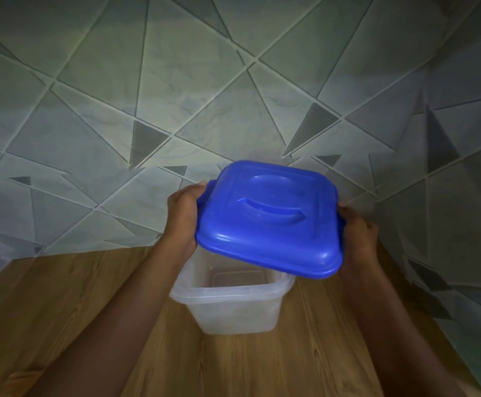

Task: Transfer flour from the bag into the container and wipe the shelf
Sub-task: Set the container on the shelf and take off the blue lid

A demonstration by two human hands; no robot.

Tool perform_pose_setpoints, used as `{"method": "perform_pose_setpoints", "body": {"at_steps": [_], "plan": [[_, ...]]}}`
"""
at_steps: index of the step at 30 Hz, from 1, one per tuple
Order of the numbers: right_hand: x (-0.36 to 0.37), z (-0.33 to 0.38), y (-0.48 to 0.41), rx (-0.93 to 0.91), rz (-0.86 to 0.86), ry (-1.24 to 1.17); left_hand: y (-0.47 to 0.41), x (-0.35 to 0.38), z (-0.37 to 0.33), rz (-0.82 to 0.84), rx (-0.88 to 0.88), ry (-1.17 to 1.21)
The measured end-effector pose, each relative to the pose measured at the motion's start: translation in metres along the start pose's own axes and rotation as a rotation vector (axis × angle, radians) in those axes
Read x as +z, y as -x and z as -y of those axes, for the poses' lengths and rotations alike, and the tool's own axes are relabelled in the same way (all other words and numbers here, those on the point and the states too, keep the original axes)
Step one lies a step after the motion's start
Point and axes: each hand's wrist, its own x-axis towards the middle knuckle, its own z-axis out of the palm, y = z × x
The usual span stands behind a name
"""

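**Lid off, box open on the shelf**

So the clear plastic container (233,308) is sitting open on the wooden shelf (61,296), pretty much dead centre and close to the back wall. You can see down through the near part of its opening to the bottom. The far rim and back corners are hidden behind the blue lid (268,222), which is held in the air just above it, tilted with its near edge lower.

Both hands are on that lid, one per side. The left hand (183,216) grips the left edge and the right hand (358,236) grips the right edge. Most of the fingers are tucked under the rim, so I can't tell exactly how they sit; only the thumbs and the backs of the hands really show. Neither hand touches the container itself.

Room-wise: bare wood to the left of the container and in front of it, less on the right, where the shelf runs into a side wall. The grey tiled wall (118,81) closes off the back. Both forearms are cut off by the bottom of the view, and the lighting is dim.
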Motion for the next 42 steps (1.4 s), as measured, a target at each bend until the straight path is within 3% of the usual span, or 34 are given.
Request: {"method": "perform_pose_setpoints", "body": {"at_steps": [3,7,12,18,22,27,32,37,42], "plan": [[-0.026,0.012,0.003,-0.011,-0.098,-0.089,0.014,0.032,0.014,-0.021,-0.064,0.056],[-0.075,0.016,-0.007,-0.020,-0.158,-0.215,0.048,0.085,0.039,0.004,-0.022,0.056],[-0.138,0.020,-0.008,0.001,-0.290,-0.307,0.077,0.140,0.070,0.209,-0.033,-0.172],[-0.181,0.019,0.003,0.052,-0.412,-0.371,0.094,0.176,0.108,0.159,-0.054,-0.297],[-0.199,0.014,0.015,0.077,-0.470,-0.371,0.105,0.184,0.136,0.114,0.007,-0.560],[-0.220,-0.013,0.017,0.181,-0.445,-0.325,0.122,0.182,0.184,0.246,0.053,-0.868],[-0.223,-0.041,0.021,0.223,-0.377,-0.265,0.131,0.169,0.228,0.276,-0.166,-0.581],[-0.222,-0.079,0.019,0.304,-0.362,-0.133,0.128,0.148,0.258,0.279,-0.192,-0.600],[-0.227,-0.109,0.016,0.381,-0.299,-0.075,0.129,0.122,0.275,0.394,-0.206,-0.721]]}}
